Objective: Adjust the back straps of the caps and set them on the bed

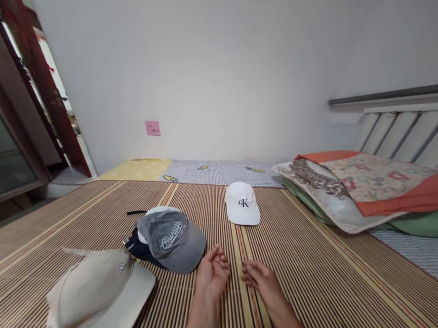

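Note:
My left hand (213, 270) is turned palm up with loosely bent fingers and nothing in it, just right of the grey cap's brim. A short gap away, my right hand (262, 280) hovers over the mat, its fingers half curled and apart, also holding nothing. The grey cap (172, 238) with white "Always" lettering lies on top of a dark navy cap (143, 248) and a white one, both mostly covered. A beige cap (93, 285) lies at the lower left. Beyond my hands, a white cap (243, 203) with a black CK logo sits alone, brim toward me.
A striped bamboo mat (307, 293) covers the bed, with a checked cloth (222, 173) and a yellow cloth (137, 170) along the wall. Pillows (377, 188) are piled at the right by a white headboard (410, 131). A pink note (153, 128) is stuck on the wall.

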